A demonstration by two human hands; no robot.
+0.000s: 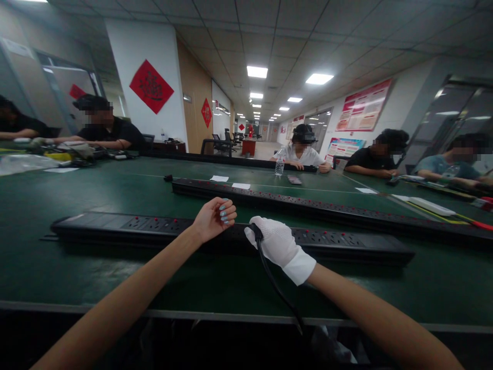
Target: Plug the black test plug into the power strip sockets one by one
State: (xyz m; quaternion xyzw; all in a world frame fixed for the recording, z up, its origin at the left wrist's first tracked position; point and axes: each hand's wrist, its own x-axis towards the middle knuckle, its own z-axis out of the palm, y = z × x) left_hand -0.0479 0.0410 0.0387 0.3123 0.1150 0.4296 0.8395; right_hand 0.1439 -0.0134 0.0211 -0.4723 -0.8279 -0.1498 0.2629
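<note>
Black plug point(256, 232) gripped in my gloved right hand point(275, 244), over middle of near power strip point(377, 247), long axis left-right; cord point(270, 277) runs near. Bare left hand point(214, 218) just left, loosely curled, nothing visible inside.

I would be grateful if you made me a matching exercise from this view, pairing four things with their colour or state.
Column 1
1. Left hand
2. Right hand
3. Bottle
4. Near power strip

Column 2
A. Long and black, on the green table
B. Bare, fingers curled
C. Clear, standing upright
D. White-gloved, gripping a black cable

Pairs: 1-B, 2-D, 3-C, 4-A
</note>
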